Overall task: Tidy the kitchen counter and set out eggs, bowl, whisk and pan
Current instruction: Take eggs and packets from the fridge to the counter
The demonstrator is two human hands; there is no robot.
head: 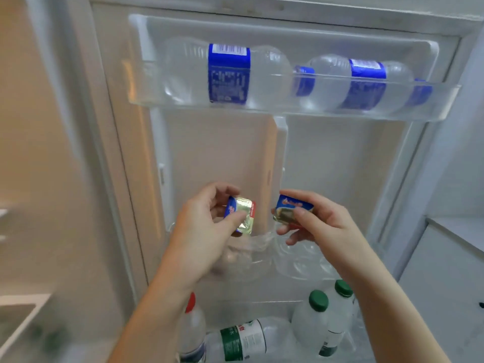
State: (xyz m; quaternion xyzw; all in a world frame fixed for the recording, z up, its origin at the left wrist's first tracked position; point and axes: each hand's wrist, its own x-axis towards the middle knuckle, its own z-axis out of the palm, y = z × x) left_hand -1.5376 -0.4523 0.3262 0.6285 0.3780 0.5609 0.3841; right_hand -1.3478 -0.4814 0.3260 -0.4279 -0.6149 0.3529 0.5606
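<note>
I face the inside of an open fridge door [209,153]. My left hand [207,226] pinches a small foil-wrapped butter portion [242,214] with a blue and red label. My right hand [314,221] pinches a second butter portion [292,209] of the same kind. Both hands hover just above a clear egg tray [296,260] on the middle door shelf. Through the blurred plastic I cannot tell whether eggs lie in it. No bowl, whisk or pan is in view.
The top door shelf [262,111] carries two water bottles with blue labels [227,74] lying on their sides. The bottom shelf holds several bottles, some with green caps [318,299] and one with a red cap [191,302]. A white counter edge [458,229] is at right.
</note>
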